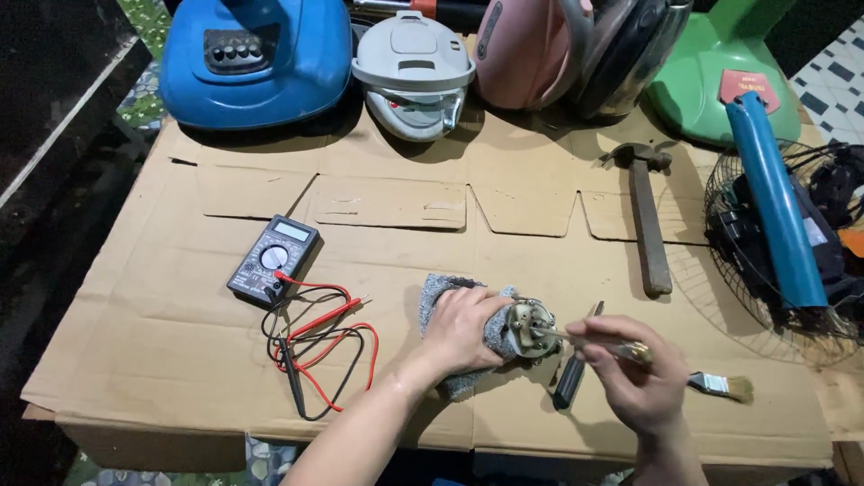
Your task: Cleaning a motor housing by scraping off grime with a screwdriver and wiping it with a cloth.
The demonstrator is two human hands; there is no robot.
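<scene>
Though cloth-wrapped (450, 310), motor (529, 326) half hidden.

A flattened brown cardboard sheet (180, 324) covers the bench. On it lie a black digital multimeter (273, 258) with red and black leads (315, 360), a wooden-handled hammer (648, 225), a black-handled screwdriver (571, 378), a small bristle paintbrush (724, 387), and a grey cloth (441, 297). What seem to be appliance housings line the far edge.

flattened cardboard (180, 297) covers the work surface, with patterned floor tiles (832, 67) and dark surroundings beyond.
</scene>
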